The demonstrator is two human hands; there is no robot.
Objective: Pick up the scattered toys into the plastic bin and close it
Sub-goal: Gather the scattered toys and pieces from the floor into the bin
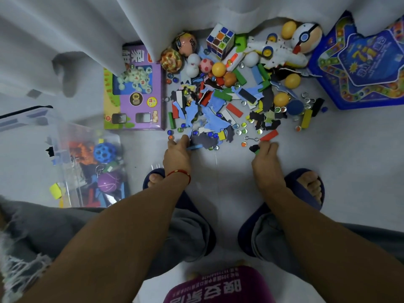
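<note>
A heap of scattered toys (229, 95) lies on the grey floor: balls, marbles, coloured blocks, puzzle pieces, a Rubik's cube (220, 40) and a white toy plane (277, 51). My left hand (177, 154) reaches the heap's near edge and pinches dark and blue flat pieces (197, 144). My right hand (264, 158) grips small pieces, a black one and a green one (255, 149), beside a red block (269, 135). The clear plastic bin (65, 162) stands open at the left, holding a blue holed ball (105, 151) and a purple ball (109, 182).
A purple game box (135, 92) lies left of the heap, a blue star-shaped board box (360, 66) at the right. White curtains (109, 29) hang over the back. The bin's lid (24, 117) leans behind the bin. My slippered feet (306, 189) stand near the hands.
</note>
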